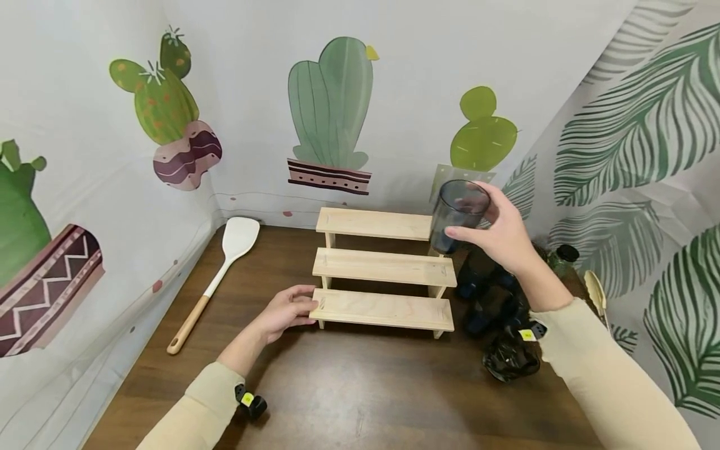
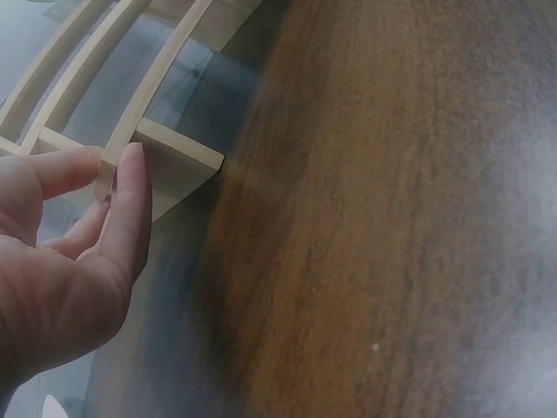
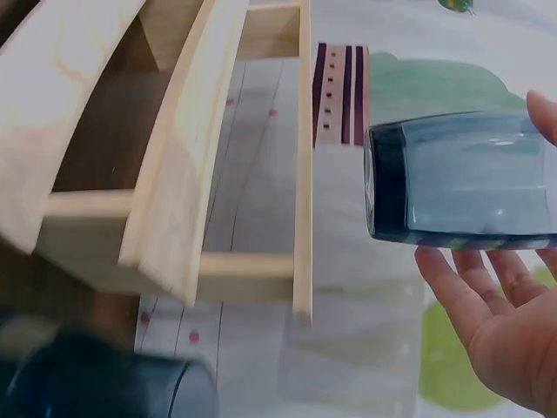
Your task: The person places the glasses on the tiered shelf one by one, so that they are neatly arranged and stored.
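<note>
A three-step wooden display rack (image 1: 385, 265) stands on the brown table. My left hand (image 1: 285, 312) pinches the left end of its lowest board, as the left wrist view also shows between thumb and fingers (image 2: 130, 205). In my right hand (image 1: 506, 232) is a blue-grey drinking glass (image 1: 450, 215), gripped round its side with the thumb in front. The glass overlaps the right end of the top board in the head view. From the right wrist, its thick dark base (image 3: 388, 183) shows a gap away from the top board (image 3: 303, 165).
To the left lies a white spatula (image 1: 240, 239) with a wooden handle. Right of the rack stand dark blue glasses (image 1: 488, 309), partly behind my right arm, with a crumpled black bag (image 1: 509, 357) in front. A black-lidded jar (image 1: 564, 257) and a pale yellow utensil (image 1: 595, 292) are farther right.
</note>
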`<action>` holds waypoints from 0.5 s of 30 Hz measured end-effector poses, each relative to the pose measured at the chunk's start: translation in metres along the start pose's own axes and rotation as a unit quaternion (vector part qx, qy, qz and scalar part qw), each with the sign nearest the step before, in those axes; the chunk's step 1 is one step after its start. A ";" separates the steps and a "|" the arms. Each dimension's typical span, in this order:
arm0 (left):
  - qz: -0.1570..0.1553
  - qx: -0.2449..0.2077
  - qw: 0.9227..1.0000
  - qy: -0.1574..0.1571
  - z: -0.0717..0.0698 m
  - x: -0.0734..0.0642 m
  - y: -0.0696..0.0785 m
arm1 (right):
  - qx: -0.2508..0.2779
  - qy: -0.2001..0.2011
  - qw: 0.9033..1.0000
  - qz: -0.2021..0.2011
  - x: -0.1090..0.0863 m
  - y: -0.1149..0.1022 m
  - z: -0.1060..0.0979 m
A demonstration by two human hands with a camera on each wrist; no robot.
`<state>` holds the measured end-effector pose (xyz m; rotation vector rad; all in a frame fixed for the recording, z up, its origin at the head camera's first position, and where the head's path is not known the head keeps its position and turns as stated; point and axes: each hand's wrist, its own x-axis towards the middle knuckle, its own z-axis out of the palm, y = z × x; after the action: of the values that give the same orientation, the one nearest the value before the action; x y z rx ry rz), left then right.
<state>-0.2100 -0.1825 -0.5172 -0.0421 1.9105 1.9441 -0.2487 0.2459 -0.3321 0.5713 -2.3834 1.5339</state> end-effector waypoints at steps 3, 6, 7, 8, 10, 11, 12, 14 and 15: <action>0.000 0.000 1.000 0.000 -0.001 0.000 0.000 | 0.016 -0.015 1.000 0.002 0.016 -0.001 0.017; -0.002 0.000 1.000 -0.002 -0.001 0.000 0.000 | 0.027 -0.025 0.999 0.008 0.030 -0.001 0.035; -0.002 0.000 1.000 -0.002 -0.001 0.000 0.000 | 0.033 -0.027 0.999 0.011 0.034 -0.001 0.041; -0.002 0.001 1.000 -0.002 -0.001 0.000 0.000 | 0.040 -0.028 0.999 0.016 0.038 -0.001 0.047; 0.000 0.000 1.000 -0.004 -0.002 0.000 0.000 | 0.054 -0.028 0.998 0.024 0.045 -0.002 0.060; 0.002 0.000 1.000 -0.005 -0.001 0.000 -0.001 | 0.064 -0.028 0.997 0.026 0.049 -0.002 0.066; 0.002 0.000 1.000 -0.005 -0.001 0.000 -0.001 | 0.072 -0.027 0.997 0.029 0.052 -0.003 0.072; 0.003 0.000 1.000 -0.004 -0.002 0.000 -0.001 | 0.082 -0.026 0.996 0.031 0.058 -0.005 0.084; 0.005 -0.001 1.000 -0.004 -0.002 0.000 -0.001 | 0.086 -0.024 0.996 0.031 0.061 -0.005 0.090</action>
<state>-0.2099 -0.1843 -0.5182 -0.0268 1.9074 1.9495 -0.3009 0.1501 -0.3404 0.5817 -2.3394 1.7835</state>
